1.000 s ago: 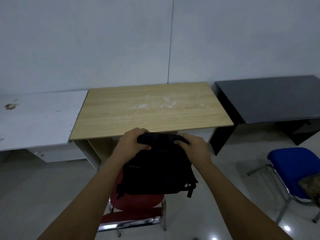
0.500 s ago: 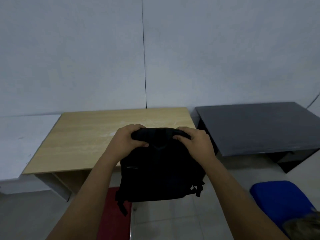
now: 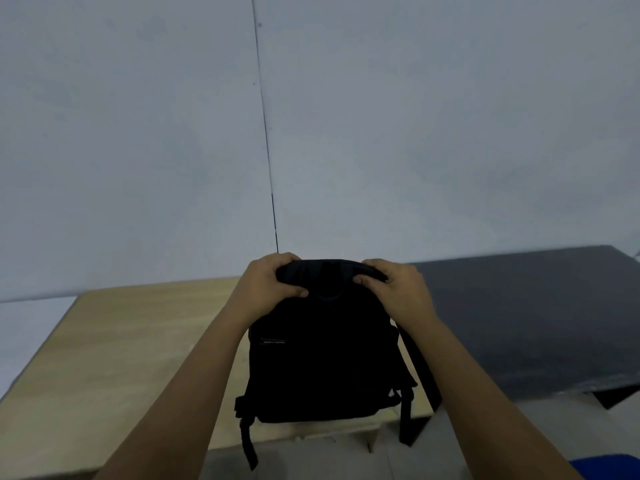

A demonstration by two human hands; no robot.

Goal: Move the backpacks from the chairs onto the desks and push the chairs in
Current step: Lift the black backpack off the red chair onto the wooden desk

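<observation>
1. Backpack [image 3: 325, 358]: upright over the wooden tabletop [image 3: 114, 362], near its front right corner; whether it touches cannot be told.
2. Left hand [image 3: 273, 282] and right hand [image 3: 394, 289]: each grip closed on the backpack's top edge.
3. Dark tabletop [image 3: 519, 323]: just right of the backpack.

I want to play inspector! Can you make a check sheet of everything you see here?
Surface: wooden desk, bare where visible; black desk beside it on the right.
Job's things: black backpack upright over the wooden desk's front right part; whether it rests on the desk cannot be told; straps hang past the edge.
Clutter: nothing seen.
Grippers: left hand and right hand grip the backpack's top.
Cables: nothing seen.
Surroundings: pale wall with a seam; blue chair corner at bottom right.
</observation>
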